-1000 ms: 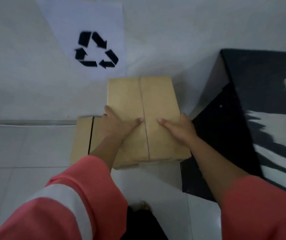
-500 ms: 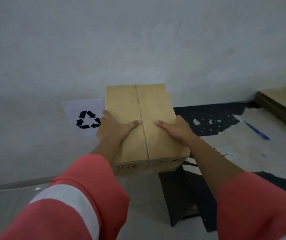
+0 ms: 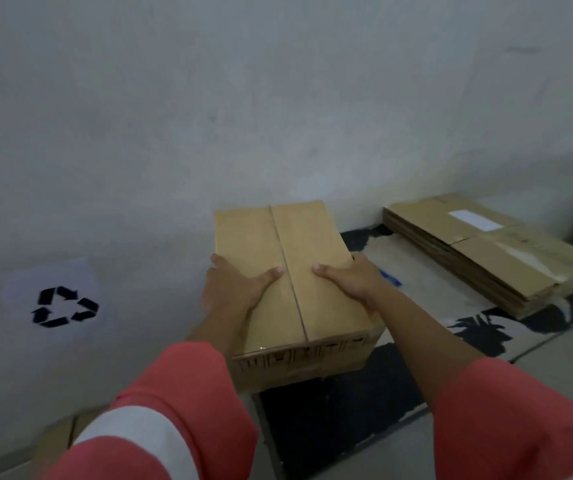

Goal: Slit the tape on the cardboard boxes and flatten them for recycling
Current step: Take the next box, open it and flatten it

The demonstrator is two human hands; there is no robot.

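A closed brown cardboard box point(image 3: 288, 244) with a centre seam along its top is held in the air in front of me. My left hand point(image 3: 233, 289) grips its left side, thumb lying on the top. My right hand point(image 3: 350, 278) grips the right side the same way. Printed handling marks run along the box's near face. A stack of flattened cardboard point(image 3: 485, 251) lies on the mat to the right, against the wall.
A black and white mat point(image 3: 340, 410) covers the floor under and right of the box. A white sheet with a black recycling symbol point(image 3: 65, 306) hangs on the grey wall at left. Another cardboard box point(image 3: 53, 441) shows at the lower left. A blue object point(image 3: 390, 277) lies on the mat.
Both hands have lifted the box off the lower box and carried it rightward over the mat. My view has swung right, bringing the flattened cardboard stack into sight.
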